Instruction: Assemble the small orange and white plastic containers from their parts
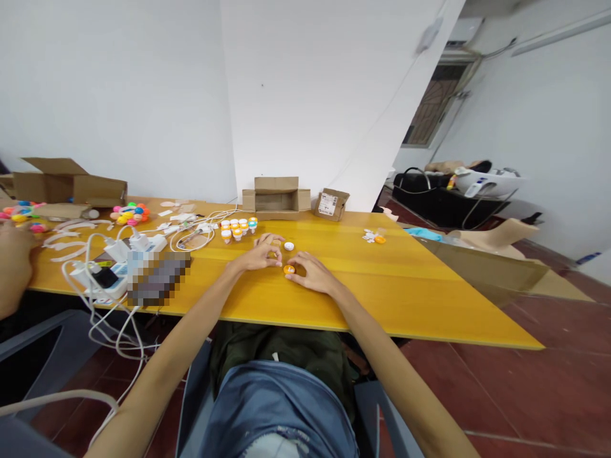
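Observation:
My right hand (pixel 311 273) is closed on a small round orange cap (pixel 289 270) with a white piece in its middle, low over the table in front of me. To its left, my left hand (pixel 260 255) has its fingers bent, with thumb and forefinger pressed together close to the orange cap. Whatever is between those fingertips is too small to make out. Just beyond both hands a small white round cap (pixel 289 245) rests on the tabletop. A group of small white containers with orange and blue bands (pixel 237 228) stands behind my left hand.
An open cardboard box (pixel 277 202) and a smaller carton (pixel 331 204) stand by the wall. White bits and an orange piece (pixel 380 239) lie to the right. White cables and a power strip (pixel 114 270) occupy the left, near colourful balls (pixel 130 214) and another person's arm (pixel 14 264).

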Motion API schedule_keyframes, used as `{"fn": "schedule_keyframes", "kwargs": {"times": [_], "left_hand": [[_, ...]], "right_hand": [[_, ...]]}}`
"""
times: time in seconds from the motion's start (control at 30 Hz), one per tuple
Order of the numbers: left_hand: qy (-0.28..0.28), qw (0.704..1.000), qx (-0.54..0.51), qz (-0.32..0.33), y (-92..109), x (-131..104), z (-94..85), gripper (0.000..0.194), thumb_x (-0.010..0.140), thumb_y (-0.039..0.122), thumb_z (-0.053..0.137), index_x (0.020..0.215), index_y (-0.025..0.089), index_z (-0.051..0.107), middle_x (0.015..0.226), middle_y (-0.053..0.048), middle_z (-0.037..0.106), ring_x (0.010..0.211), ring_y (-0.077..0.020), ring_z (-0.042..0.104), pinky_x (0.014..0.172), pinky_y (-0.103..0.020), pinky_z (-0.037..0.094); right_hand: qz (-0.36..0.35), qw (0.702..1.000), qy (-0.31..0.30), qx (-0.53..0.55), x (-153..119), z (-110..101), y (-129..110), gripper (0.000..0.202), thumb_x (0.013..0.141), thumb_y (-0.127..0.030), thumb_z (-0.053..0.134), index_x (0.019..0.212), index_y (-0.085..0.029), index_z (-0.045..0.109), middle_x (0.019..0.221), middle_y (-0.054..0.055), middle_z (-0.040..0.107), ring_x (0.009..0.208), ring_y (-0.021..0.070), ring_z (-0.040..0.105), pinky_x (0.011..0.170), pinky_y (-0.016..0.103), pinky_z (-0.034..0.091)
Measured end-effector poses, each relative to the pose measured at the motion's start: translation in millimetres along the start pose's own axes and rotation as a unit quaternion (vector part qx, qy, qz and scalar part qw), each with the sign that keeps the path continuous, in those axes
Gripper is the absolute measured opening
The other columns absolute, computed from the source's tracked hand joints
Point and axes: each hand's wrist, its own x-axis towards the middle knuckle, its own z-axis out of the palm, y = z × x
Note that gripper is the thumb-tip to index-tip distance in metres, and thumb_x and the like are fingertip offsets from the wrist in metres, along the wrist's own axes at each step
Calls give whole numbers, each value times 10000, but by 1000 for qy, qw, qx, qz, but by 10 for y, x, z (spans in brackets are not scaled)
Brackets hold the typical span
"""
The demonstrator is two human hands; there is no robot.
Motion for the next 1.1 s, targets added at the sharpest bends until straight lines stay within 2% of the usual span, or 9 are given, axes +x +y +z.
{"fn": "schedule_keyframes", "kwargs": {"times": [0.23, 0.47, 0.7, 1.1], "left_hand": [[-12, 1000, -13, 7, 98, 28, 69, 115, 841, 333, 698, 774, 244, 725, 1401, -24, 524, 1374, -293, 341, 1166, -529, 238], [-24, 999, -24, 16, 73, 60, 150, 129, 847, 348, 695, 767, 251, 722, 1410, -18, 515, 1386, -288, 336, 1162, -534, 219], [-28, 999, -27, 8, 57, 57, 160, 132, 852, 333, 690, 756, 247, 716, 1404, -13, 513, 1382, -288, 331, 1164, -526, 217], [-24, 1000, -10, 10, 52, 70, 162, 100, 851, 297, 675, 771, 249, 710, 1402, -11, 520, 1376, -281, 336, 1161, -526, 232]], "right_hand": [[-3, 1000, -8, 10, 12, -9, -21, 137, 823, -313, 725, 919, -236, 665, 977, 40, 649, 942, 217, 624, 882, 382, 489], [12, 1000, -21, 16, 19, -25, -46, 136, 821, -308, 728, 907, -230, 657, 983, 41, 651, 943, 215, 625, 870, 370, 489], [1, 999, -18, 31, 21, -16, -17, 171, 813, -340, 743, 927, -235, 671, 984, 40, 654, 944, 216, 618, 876, 375, 489], [11, 999, -31, 30, 18, -52, -40, 129, 829, -292, 709, 938, -232, 673, 978, 44, 651, 939, 211, 621, 861, 357, 494]]}}
